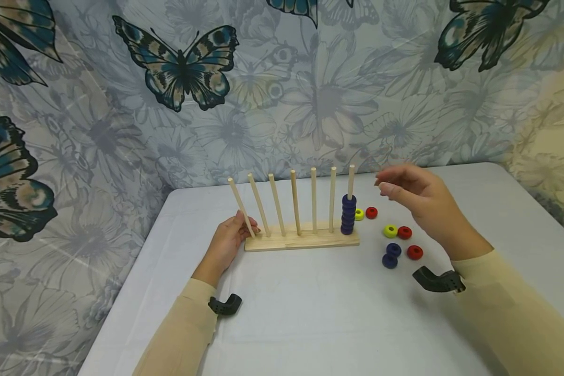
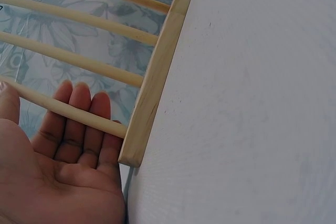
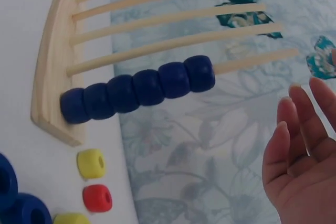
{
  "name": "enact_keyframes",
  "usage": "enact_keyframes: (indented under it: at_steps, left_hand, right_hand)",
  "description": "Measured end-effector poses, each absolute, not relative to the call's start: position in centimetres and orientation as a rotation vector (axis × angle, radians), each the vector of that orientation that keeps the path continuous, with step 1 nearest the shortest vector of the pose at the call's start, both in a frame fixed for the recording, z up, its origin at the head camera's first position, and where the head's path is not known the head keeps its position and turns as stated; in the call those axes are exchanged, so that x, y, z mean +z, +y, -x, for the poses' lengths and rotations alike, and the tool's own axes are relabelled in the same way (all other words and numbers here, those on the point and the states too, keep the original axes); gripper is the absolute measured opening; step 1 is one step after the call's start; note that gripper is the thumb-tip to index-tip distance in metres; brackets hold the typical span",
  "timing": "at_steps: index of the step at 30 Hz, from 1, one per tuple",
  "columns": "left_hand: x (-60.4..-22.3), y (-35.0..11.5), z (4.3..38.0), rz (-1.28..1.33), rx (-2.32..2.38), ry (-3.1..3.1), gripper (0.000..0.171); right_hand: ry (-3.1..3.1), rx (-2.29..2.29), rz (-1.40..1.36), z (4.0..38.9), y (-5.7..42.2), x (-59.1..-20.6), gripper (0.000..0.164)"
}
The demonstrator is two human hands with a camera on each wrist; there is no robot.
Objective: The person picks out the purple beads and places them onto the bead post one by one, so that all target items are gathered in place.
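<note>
A wooden peg rack point(image 1: 301, 241) with several upright pegs stands on the table. Dark blue beads point(image 1: 348, 215) are stacked on its rightmost peg, whose top end is bare. My left hand point(image 1: 227, 240) is at the rack's left end; in the left wrist view its extended fingers point(image 2: 79, 114) lie behind the leftmost peg point(image 2: 68, 109), with the thumb on the other side. To the right of the bead-filled peg, my right hand point(image 1: 418, 196) is raised with fingers loosely bent and nothing between them. The same hand point(image 3: 310, 166) appears past the peg's tip in the right wrist view.
Loose beads lie right of the rack: a yellow bead point(image 1: 390, 231), a red bead point(image 1: 415, 252), a blue bead point(image 1: 389, 260) and several others. A white cloth covers the table point(image 1: 310, 313), backed by a butterfly-patterned curtain point(image 1: 263, 115). Each wrist wears a black mount point(image 1: 438, 280).
</note>
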State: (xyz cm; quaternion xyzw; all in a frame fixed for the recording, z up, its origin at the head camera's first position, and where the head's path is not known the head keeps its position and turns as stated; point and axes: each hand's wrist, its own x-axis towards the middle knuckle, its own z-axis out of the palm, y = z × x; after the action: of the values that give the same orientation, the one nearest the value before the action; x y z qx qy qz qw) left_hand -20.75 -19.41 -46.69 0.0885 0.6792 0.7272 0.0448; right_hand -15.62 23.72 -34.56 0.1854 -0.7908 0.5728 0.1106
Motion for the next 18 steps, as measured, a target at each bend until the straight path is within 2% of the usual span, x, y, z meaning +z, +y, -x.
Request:
enact_keyframes:
  at_steps: [7, 12, 18]
  left_hand:
    - [-46.7, -19.5, 20.8, -0.282, 2.209, 2.079, 0.063]
    - [-46.7, -19.6, 20.8, -0.279, 2.204, 2.084, 0.064]
    - [-46.6, -19.5, 20.7, -0.278, 2.213, 2.08, 0.064]
  right_hand:
    - [-2.297, 1.716, -0.613, 15.5, 25.3, -35.6, 0.031]
    - [-2.104, 1.995, -0.715, 15.4, 26.3, -36.6, 0.04]
    - [-2.062, 2.079, -0.674, 15.1, 27.3, -38.3, 0.045]
